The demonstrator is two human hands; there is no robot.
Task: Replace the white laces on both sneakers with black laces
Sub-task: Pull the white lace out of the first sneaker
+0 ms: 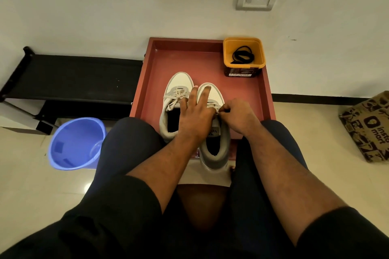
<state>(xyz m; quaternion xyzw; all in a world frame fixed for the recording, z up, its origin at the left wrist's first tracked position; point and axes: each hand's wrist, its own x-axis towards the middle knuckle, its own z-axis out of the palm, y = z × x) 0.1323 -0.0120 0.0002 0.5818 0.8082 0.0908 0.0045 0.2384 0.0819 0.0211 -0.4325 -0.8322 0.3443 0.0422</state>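
Head view, sneakers point(178, 99) toes toward wall, left hand point(194, 114) flat, right fingers point(223, 109) pinching lace.

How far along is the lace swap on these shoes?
Barely begun. Nothing looks done: the left sneaker still has its white laces, and the black laces lie coiled in the yellow tub. In hand: the left hand rests flat on the right sneaker while the right hand pinches at its lace. Left: unlacing both and threading the black ones.
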